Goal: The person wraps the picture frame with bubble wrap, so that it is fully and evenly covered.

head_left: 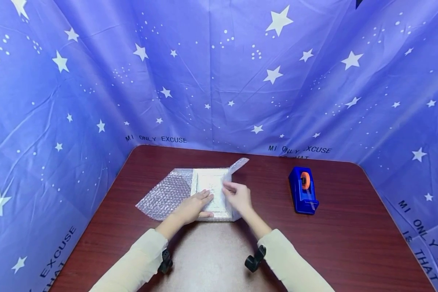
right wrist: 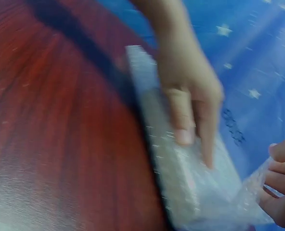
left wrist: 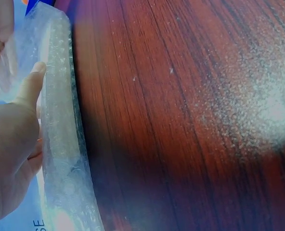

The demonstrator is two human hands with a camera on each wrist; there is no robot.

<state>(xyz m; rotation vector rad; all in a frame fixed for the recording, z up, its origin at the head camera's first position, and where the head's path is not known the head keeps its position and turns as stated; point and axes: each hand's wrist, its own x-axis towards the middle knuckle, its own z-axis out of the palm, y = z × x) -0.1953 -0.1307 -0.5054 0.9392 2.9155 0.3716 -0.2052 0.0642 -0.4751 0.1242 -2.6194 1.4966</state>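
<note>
A white picture frame (head_left: 209,178) lies on a sheet of bubble wrap (head_left: 169,194) at the middle of the table. My left hand (head_left: 193,207) rests on the frame with its fingers stretched out and the thumb near the front edge. At the frame's right side my right hand (head_left: 239,198) pinches the wrap's right flap, whose far corner sticks up behind the hand. In the right wrist view that hand (right wrist: 283,185) holds the clear wrap (right wrist: 253,192) between thumb and fingers. The left wrist view shows wrap (left wrist: 60,110) along the frame's near side.
To the right stands a blue tape dispenser (head_left: 302,199) with an orange-cored roll (head_left: 305,180). The dark red wooden table (head_left: 336,243) has rounded back corners. Blue star-printed cloth (head_left: 211,73) hangs behind it and at both sides. The wrap's left part spreads out flat beyond the frame.
</note>
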